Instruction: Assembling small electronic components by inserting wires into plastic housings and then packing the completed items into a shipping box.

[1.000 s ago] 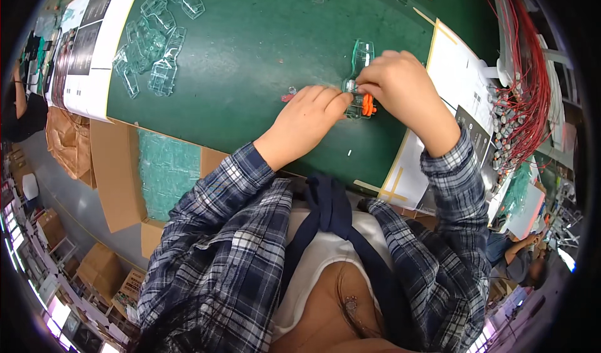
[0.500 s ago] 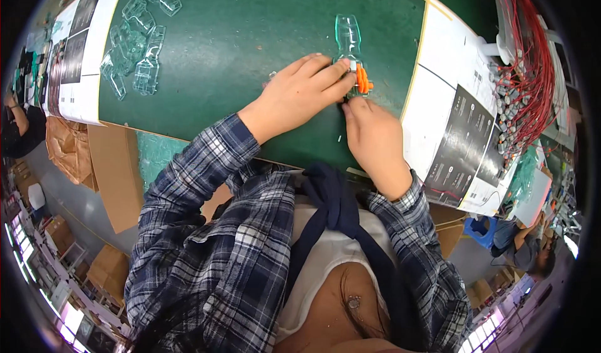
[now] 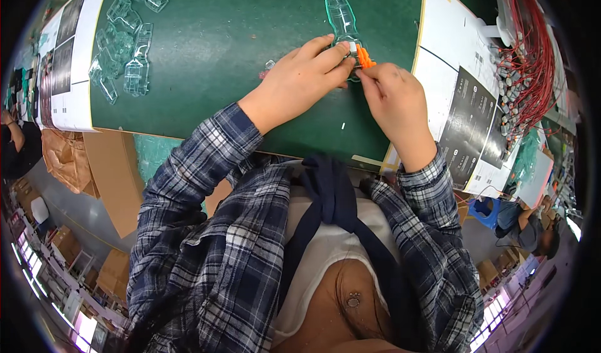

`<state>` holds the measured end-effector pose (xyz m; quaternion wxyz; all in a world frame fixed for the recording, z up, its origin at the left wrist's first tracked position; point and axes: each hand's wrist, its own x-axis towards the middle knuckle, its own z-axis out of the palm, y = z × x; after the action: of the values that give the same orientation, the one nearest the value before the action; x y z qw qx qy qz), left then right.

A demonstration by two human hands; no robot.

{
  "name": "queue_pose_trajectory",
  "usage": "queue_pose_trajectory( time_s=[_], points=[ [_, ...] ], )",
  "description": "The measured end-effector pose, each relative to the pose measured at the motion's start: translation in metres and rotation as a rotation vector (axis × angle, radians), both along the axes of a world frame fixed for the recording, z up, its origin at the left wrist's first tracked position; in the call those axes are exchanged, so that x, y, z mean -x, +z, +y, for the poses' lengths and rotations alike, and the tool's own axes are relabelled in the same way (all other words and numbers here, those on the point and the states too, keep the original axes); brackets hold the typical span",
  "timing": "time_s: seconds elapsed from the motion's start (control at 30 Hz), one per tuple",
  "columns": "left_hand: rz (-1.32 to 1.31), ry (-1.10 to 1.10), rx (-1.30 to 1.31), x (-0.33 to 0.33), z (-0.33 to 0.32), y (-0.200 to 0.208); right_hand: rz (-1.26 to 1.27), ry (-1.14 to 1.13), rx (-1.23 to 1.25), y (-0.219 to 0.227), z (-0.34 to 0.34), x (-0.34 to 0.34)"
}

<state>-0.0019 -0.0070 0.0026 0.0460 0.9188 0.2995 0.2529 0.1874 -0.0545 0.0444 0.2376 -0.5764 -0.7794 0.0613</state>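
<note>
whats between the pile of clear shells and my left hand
In the head view, green tabletop, with small pink and clear bits near the left hand.

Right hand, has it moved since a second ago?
Yes. Your right hand has moved toward you, closer to the near edge of the green table.

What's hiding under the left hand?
Part of a clear plastic piece is under the left hand, with the green table below. A white bit and an orange part peek out beside it. Anything else is covered, so I can't tell.
</note>
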Motion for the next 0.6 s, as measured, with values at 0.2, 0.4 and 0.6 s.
queue_pose_trajectory(
  time_s=[0.2,0.4,0.6],
  points=[
    [-0.01,0.013,-0.007,0.0,0.002,-0.002,0.131,0.027,0.033,-0.011,0.005,-0.001],
    [-0.009,0.019,-0.004,0.0,0.002,-0.003,0.35,-0.057,0.235,-0.013,-0.019,-0.008],
    [-0.035,0.036,0.059,-0.002,0.001,-0.002,0.3,-0.169,0.341,-0.005,-0.017,-0.015]
  ],
)
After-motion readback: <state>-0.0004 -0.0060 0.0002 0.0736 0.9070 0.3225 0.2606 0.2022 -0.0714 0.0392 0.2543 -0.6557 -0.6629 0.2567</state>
